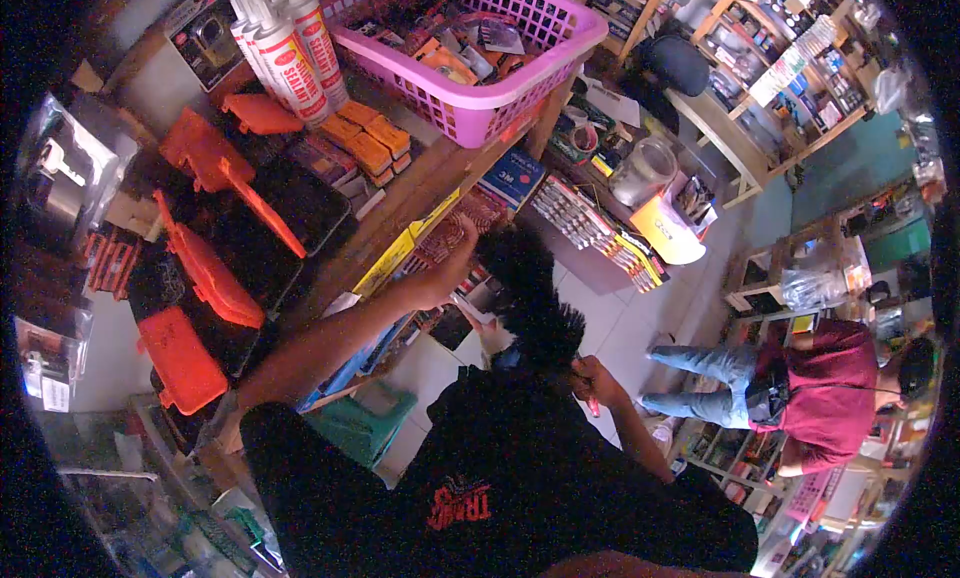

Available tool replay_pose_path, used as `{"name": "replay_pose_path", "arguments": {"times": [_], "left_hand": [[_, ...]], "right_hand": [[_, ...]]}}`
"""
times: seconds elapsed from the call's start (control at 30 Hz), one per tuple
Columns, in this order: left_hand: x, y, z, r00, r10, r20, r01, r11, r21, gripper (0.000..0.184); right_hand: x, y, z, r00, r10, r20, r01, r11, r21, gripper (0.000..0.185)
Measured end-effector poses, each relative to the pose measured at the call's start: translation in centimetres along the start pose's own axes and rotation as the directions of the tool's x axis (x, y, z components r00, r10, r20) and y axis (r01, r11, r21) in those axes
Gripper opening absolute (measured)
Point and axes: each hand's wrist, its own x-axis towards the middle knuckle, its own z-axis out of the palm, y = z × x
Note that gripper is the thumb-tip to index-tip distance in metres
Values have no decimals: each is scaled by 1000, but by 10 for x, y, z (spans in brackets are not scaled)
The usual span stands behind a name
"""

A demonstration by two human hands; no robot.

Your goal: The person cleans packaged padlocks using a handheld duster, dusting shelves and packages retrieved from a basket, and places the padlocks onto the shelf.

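My right hand (596,382) is closed around the red handle of a black feather duster (525,278). The duster's dark, spiky bristles spread up and to the left, in front of my black shirt (560,468). My left arm reaches along the wooden shelf on the left. Beside the duster's bristles, my left hand (447,276) is curled next to reddish packets (455,240) under the shelf edge. What its fingers hold, if anything, is hidden.
On the shelf are a pink basket (470,98) of small packages, sealant tubes (290,68), orange boxes (370,138) and orange plastic pieces (180,358). A green stool (365,418) stands below. Boxed goods (600,228) lie beyond. A person in a maroon shirt (825,398) stands at right.
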Motion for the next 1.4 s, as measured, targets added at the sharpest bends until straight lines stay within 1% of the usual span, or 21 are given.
{"name": "replay_pose_path", "arguments": {"times": [0.07,0.17,0.23,0.27,0.33,0.37,0.43,0.47,0.5,0.53,0.57,0.6,0.67,0.83,0.9,0.97,1.03,1.1,1.2,1.3,1.4], "left_hand": [[1,-3,0,976,-133,173,160,975,-153,72],[14,-1,-8,857,-240,457,405,860,-309,76],[11,-14,0,922,-184,341,268,938,-219,82],[1,-32,19,989,-52,140,58,997,-45,86],[0,-34,19,994,113,8,-112,981,161,95],[0,-38,18,994,99,55,-107,982,154,99],[-1,-49,24,994,52,92,-53,999,2,99],[1,-51,24,993,16,114,-4,994,-105,89],[6,-40,13,979,-70,189,122,953,-276,81],[14,-23,0,938,-191,288,313,822,-475,77],[22,1,-17,869,-302,392,493,588,-641,77],[31,26,-36,775,-381,504,618,294,-729,82],[44,65,-68,596,-445,669,669,-187,-720,101],[42,24,-40,643,-226,732,611,-424,-668,114],[41,29,-43,627,-369,686,640,-259,-724,114],[43,40,-52,603,-440,665,659,-196,-726,113],[44,48,-58,568,-450,689,663,-246,-708,112],[41,30,-43,572,-408,712,683,-245,-688,112],[42,24,-34,549,-402,733,679,-297,-671,110],[40,27,-34,565,-375,735,672,-308,-673,109],[41,35,-41,573,-397,717,658,-298,-692,107]], "right_hand": [[-6,-11,1,999,37,40,-36,999,-23,56],[-7,-20,8,996,90,22,-86,987,-135,60],[-3,-7,4,998,59,-14,-61,973,-225,63],[2,12,-1,999,15,-33,-23,964,-264,63],[3,18,-5,996,-39,-76,14,949,-315,62],[1,21,-8,994,-48,-102,13,946,-322,62],[-11,5,1,991,-28,-131,-11,957,-291,61],[-17,-10,9,991,-5,-132,-28,967,-251,61],[-17,-19,15,991,13,-132,-41,976,-212,60],[-18,-18,16,987,5,-161,-39,977,-212,60],[-19,-14,18,982,-5,-189,-36,976,-213,60],[-19,-10,19,976,-16,-216,-31,976,-216,60],[-16,13,10,959,-93,-269,17,962,-272,59],[-20,28,-11,941,-144,-307,50,954,-297,55],[-33,23,-9,958,-115,-264,50,969,-243,54],[-37,27,-18,933,-209,-294,79,913,-399,54],[-40,33,-32,922,-237,-306,61,869,-490,54],[-45,44,-41,929,-190,-319,-2,857,-515,54],[-61,3,-20,920,-273,-280,39,775,-630,55],[-52,22,-31,935,-238,-263,53,827,-559,55],[-51,14,-15,922,-327,-206,139,777,-614,54]]}}
